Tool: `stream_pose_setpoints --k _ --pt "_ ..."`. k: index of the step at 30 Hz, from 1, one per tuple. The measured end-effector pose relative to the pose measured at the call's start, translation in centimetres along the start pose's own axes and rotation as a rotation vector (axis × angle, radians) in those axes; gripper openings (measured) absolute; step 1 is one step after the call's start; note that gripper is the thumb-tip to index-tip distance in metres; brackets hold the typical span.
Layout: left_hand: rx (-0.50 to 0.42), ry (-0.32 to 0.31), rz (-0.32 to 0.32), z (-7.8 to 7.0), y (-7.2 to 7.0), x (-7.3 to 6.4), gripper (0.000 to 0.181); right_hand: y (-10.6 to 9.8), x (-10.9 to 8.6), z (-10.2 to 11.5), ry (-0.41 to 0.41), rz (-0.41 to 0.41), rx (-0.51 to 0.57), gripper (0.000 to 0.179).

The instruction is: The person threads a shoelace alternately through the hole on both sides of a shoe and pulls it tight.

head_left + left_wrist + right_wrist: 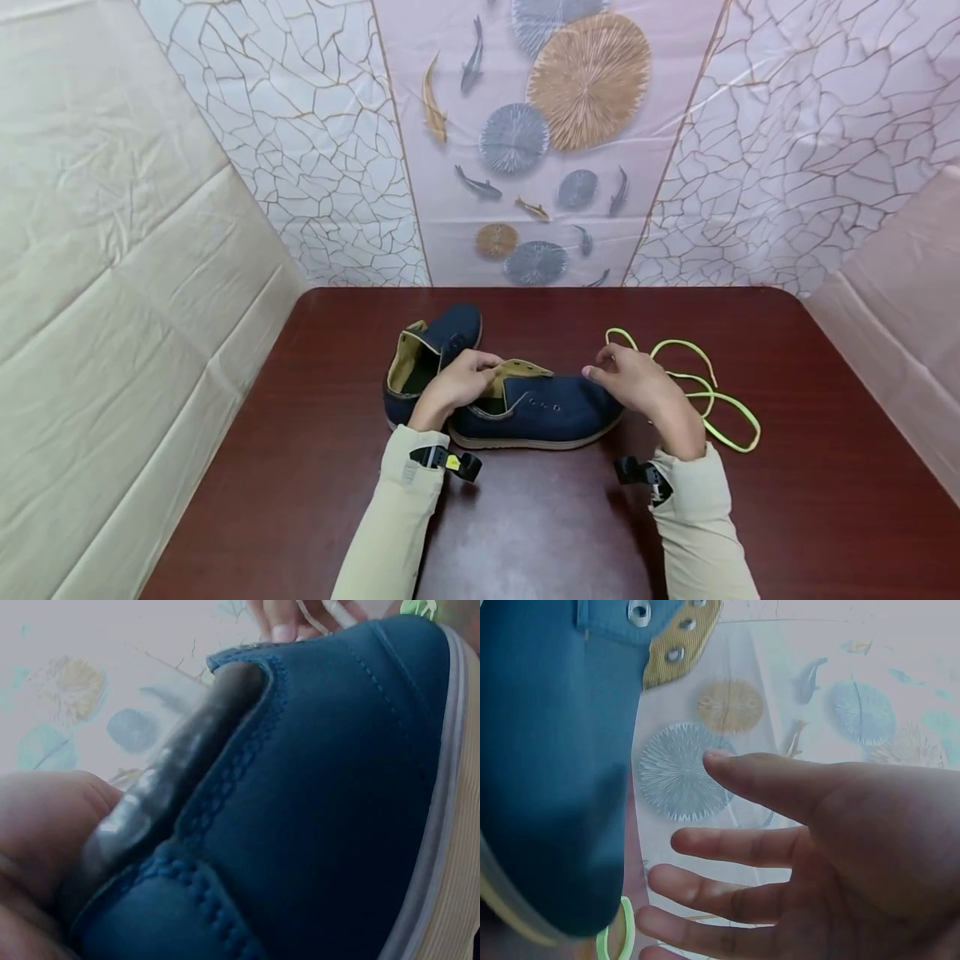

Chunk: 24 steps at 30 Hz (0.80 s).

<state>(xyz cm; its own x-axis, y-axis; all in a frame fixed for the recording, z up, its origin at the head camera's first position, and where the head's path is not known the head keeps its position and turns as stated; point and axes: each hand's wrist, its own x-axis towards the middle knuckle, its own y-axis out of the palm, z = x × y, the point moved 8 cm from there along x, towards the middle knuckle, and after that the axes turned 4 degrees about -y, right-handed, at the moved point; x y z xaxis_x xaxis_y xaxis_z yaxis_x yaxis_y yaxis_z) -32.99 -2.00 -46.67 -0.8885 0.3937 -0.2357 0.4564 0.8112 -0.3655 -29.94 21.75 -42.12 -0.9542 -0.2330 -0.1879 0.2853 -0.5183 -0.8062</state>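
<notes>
A navy blue shoe (555, 412) lies on its sole in the middle of the table, toe to the right, its tan-lined eyelet flap (521, 367) folded open and no lace in its eyelets. My left hand (459, 382) holds it by the collar near the heel; in the left wrist view that hand (45, 847) shows beside the dark padded collar (150, 802), its fingertips out of sight. Just past the toe hovers my right hand (637, 383). The right wrist view shows this hand (840, 840) with its fingers spread and nothing between them.
The matching navy shoe (461, 327) stands behind and left, angled away, its tan lining showing. A neon yellow-green shoelace (738, 408) lies in loose loops right of my right hand. The dark red table (525, 533) ends at a patterned backdrop (517, 208).
</notes>
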Motion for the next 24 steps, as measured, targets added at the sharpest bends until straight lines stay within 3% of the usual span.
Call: stream_pose_setpoints --k 9,17,24 --pt "0.078 0.024 -0.041 0.6 -1.8 0.0 0.033 -0.8 -0.2 -1.6 -0.020 -0.001 -0.010 0.046" --pt "0.223 0.064 -0.047 0.1 -2.0 -0.4 0.036 -2.0 -1.3 -3.2 0.029 -0.064 0.013 0.049" --pt "0.265 0.075 -0.122 -0.5 -3.3 -1.2 0.045 -3.3 -1.5 -4.9 0.058 -0.106 -0.027 0.039"
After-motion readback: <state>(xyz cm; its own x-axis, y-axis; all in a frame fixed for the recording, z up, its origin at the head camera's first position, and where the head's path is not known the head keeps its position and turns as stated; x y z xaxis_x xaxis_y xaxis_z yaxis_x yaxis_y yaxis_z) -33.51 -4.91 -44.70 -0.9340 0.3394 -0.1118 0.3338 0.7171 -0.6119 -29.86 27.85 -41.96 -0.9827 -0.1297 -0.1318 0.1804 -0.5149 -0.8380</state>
